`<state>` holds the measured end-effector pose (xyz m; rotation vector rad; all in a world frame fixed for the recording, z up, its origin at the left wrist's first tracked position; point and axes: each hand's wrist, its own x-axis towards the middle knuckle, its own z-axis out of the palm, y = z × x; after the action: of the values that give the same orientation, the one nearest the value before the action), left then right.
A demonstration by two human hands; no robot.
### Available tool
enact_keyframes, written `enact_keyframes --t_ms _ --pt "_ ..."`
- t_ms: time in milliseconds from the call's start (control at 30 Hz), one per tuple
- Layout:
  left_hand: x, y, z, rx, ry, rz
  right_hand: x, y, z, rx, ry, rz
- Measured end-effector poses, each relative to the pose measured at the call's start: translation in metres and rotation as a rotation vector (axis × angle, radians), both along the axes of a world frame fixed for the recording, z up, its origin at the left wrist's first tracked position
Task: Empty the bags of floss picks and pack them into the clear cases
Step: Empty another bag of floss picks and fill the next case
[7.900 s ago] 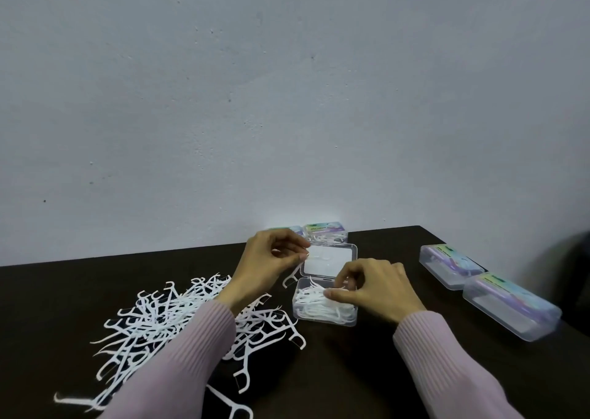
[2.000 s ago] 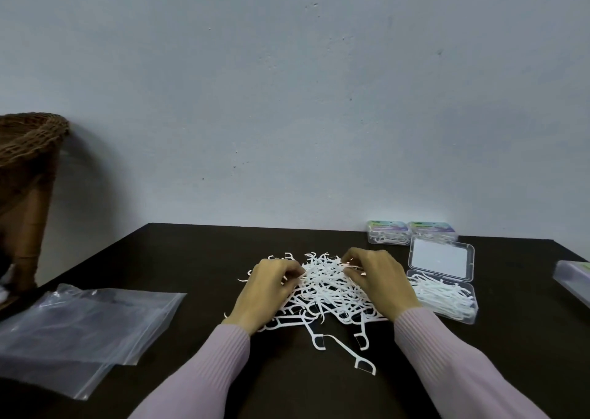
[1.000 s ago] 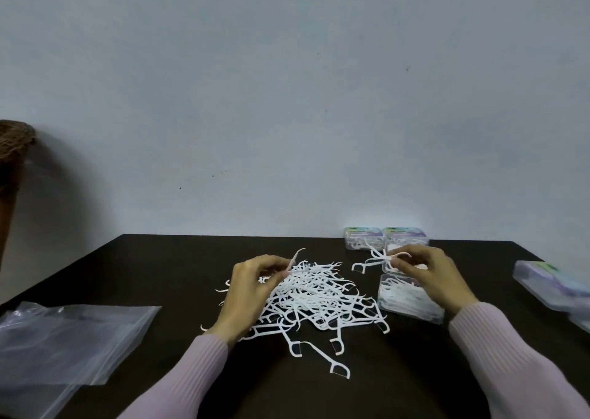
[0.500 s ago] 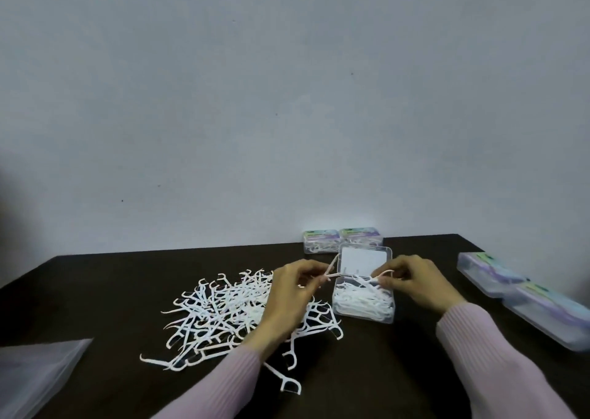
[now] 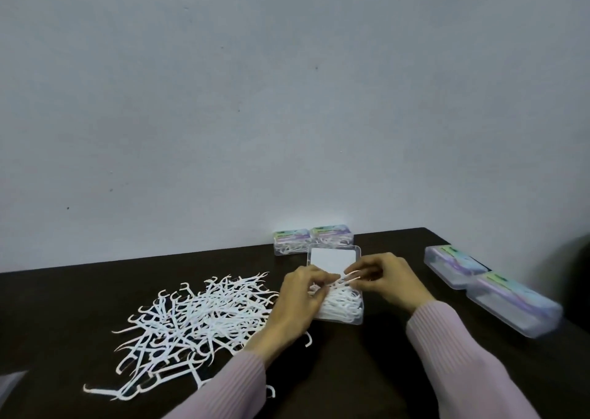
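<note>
A loose heap of white floss picks [image 5: 198, 319] lies on the dark table [image 5: 351, 370] at the left. An open clear case [image 5: 346, 313], partly filled with picks, sits at the centre with its lid [image 5: 332, 257] tipped back. My left hand [image 5: 298, 300] and my right hand [image 5: 388, 278] meet over the case. Both pinch a small bundle of picks [image 5: 346, 279] just above its contents.
Two closed, filled cases [image 5: 311, 238] stand against the wall behind the open one. Two more closed clear cases [image 5: 488, 286] lie at the right near the table's edge. A corner of a plastic bag [image 5: 9, 386] shows at the lower left.
Both hands have come together over the open case, bringing picks taken from the heap. The view has swung right, so the bags and the basket have left the frame.
</note>
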<state>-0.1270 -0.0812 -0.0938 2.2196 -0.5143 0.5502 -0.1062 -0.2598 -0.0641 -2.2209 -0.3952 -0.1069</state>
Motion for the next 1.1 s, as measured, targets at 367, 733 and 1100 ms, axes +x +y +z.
enact_keyframes --t_ms 367,733,1100 --pt "0.001 0.014 -0.012 0.099 -0.017 0.013 0.0 -0.014 0.002 -0.119 0.054 -0.026" --pt "0.0 0.013 -0.013 0.054 0.067 -0.031 -0.005 -0.007 0.003 -0.075 0.049 0.014" --pt "0.003 0.012 -0.014 -0.116 0.163 -0.136 -0.004 -0.001 0.0 -0.137 0.008 -0.018"
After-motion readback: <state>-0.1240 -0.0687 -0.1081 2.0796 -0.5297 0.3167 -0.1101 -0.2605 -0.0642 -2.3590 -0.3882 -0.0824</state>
